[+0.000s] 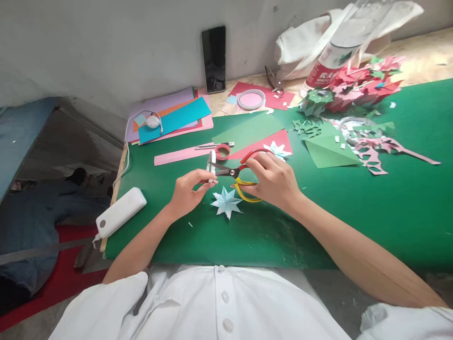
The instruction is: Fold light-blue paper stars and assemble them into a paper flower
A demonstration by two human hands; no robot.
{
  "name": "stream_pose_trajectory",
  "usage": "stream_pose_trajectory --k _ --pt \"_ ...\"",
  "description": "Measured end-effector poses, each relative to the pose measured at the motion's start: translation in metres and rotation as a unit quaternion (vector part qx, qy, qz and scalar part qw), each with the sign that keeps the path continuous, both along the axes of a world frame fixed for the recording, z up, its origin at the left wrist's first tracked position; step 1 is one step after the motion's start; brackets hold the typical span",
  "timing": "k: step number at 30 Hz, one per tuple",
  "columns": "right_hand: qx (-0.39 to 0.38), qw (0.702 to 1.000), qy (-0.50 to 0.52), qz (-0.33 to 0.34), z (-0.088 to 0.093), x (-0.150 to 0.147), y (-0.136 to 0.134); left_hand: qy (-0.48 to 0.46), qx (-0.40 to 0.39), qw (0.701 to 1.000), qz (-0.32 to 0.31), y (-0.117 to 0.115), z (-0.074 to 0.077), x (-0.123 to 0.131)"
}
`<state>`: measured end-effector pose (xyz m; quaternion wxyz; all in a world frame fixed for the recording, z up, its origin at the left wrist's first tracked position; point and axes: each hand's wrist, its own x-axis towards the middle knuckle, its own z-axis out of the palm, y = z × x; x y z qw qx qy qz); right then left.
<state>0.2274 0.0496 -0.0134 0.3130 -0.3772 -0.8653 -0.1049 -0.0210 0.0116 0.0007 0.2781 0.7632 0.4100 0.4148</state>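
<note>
My left hand pinches a narrow white ring, which looks like a roll of tape, held edge-on. In my right hand are scissors with one red and one yellow handle. Their blades are parted and reach to the tape by my left fingertips; whether they touch it I cannot tell. Just below lies a light blue folded paper star. A second pale blue star rests on red paper behind my right hand.
Left of my hands lies a white power bank. Coloured paper sheets, a pink strip, a red tape roll and a wider roll are behind. Paper flowers, a bottle and scraps occupy the right. A phone leans on the wall.
</note>
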Motion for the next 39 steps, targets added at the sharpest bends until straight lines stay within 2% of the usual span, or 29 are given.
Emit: stream_pose_trajectory --k 4,13,16,19,21,23,25,27,29,32,36,39 --pt "0.057 0.998 -0.009 0.001 -0.002 0.001 0.001 -0.007 0.019 1.000 -0.001 0.002 -0.004 0.000" --pt "0.135 0.990 -0.027 -0.022 -0.002 -0.001 -0.005 -0.003 0.001 1.000 0.020 0.003 -0.003 -0.002" --pt "0.124 0.991 -0.039 -0.031 -0.004 0.000 -0.005 0.015 0.022 0.999 0.023 0.003 -0.003 -0.002" --pt "0.070 0.995 -0.021 -0.066 -0.007 0.002 -0.001 0.081 0.069 0.994 0.027 0.004 -0.003 -0.004" --pt "0.022 0.995 -0.005 -0.102 -0.009 0.004 0.002 0.176 0.099 0.977 0.066 0.007 -0.004 -0.009" --pt "-0.029 0.992 -0.007 -0.120 -0.010 0.004 0.003 0.293 0.108 0.940 0.141 0.011 -0.005 -0.014" --pt "-0.076 0.990 -0.026 -0.112 -0.010 0.003 0.002 0.385 0.090 0.899 0.190 0.017 -0.007 -0.020" --pt "-0.113 0.988 -0.049 -0.091 -0.010 0.002 0.000 0.445 0.055 0.870 0.205 0.021 -0.007 -0.025" --pt "-0.142 0.986 -0.065 -0.066 -0.010 0.001 -0.001 0.467 0.016 0.861 0.199 0.024 -0.006 -0.027" --pt "-0.171 0.982 -0.078 -0.024 -0.011 0.000 0.001 0.425 -0.005 0.890 0.165 0.022 -0.002 -0.023" --pt "-0.199 0.976 -0.089 0.008 -0.015 0.001 0.005 0.285 0.013 0.951 0.119 0.011 0.002 -0.008" --pt "-0.203 0.974 -0.097 0.024 -0.017 0.001 0.007 0.213 -0.079 0.972 0.059 0.002 0.002 0.003"
